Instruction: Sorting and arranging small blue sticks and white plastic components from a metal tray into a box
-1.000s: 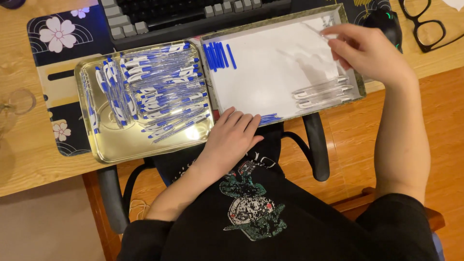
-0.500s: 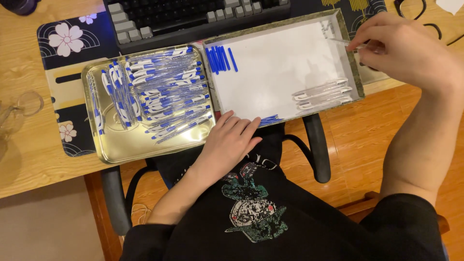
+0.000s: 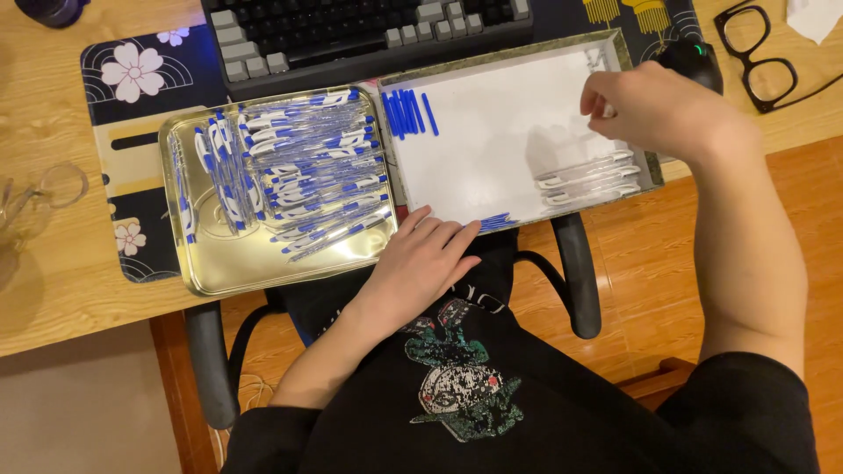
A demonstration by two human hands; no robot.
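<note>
A gold metal tray (image 3: 189, 263) on the desk edge holds a heap of several blue-and-clear pens (image 3: 307, 175). Beside it on the right lies a shallow white tray (image 3: 492, 149) with a row of blue caps (image 3: 406, 112) at its far left and a few clear pen barrels (image 3: 588, 180) at its right. My left hand (image 3: 421, 263) lies flat, fingers apart, on the front rims where the two trays meet. My right hand (image 3: 659, 110) hovers over the white tray's far right corner, fingers pinched on a thin clear barrel that is mostly hidden.
A dark keyboard (image 3: 351, 31) sits behind the trays on a flowered desk mat (image 3: 132, 88). A black mouse (image 3: 689, 57) and black glasses (image 3: 755, 53) lie at the right. A clear glass (image 3: 44, 197) stands at the left. Chair armrests (image 3: 580, 281) reach under the desk edge.
My right hand has moved from the tray's far right corner down and left toward the clear barrels. My left hand has stayed in place.
</note>
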